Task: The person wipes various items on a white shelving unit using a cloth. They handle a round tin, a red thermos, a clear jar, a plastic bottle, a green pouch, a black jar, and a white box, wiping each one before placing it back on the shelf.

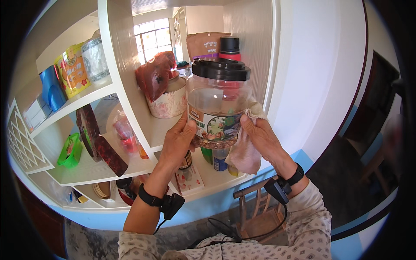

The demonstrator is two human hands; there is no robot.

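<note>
A clear plastic jar (211, 97) with a black lid (221, 70) is held upright before me, in front of an open shelf compartment. Brownish pieces lie in its bottom, and a printed label wraps its side. My left hand (177, 138) grips the jar's left side, thumb on the label. On the other side my right hand (261, 136) clasps it, with a pale cloth (245, 156) pinched between hand and jar. The cloth hangs down below the fingers.
Behind the jar stand a rose-patterned round tin (167, 104), a red plastic bag (156, 76), a brown pouch (206, 45) and a black-topped bottle (229, 45). A green basket (70, 151) sits on the left shelf (136, 167). Below is a wooden chair (260, 221).
</note>
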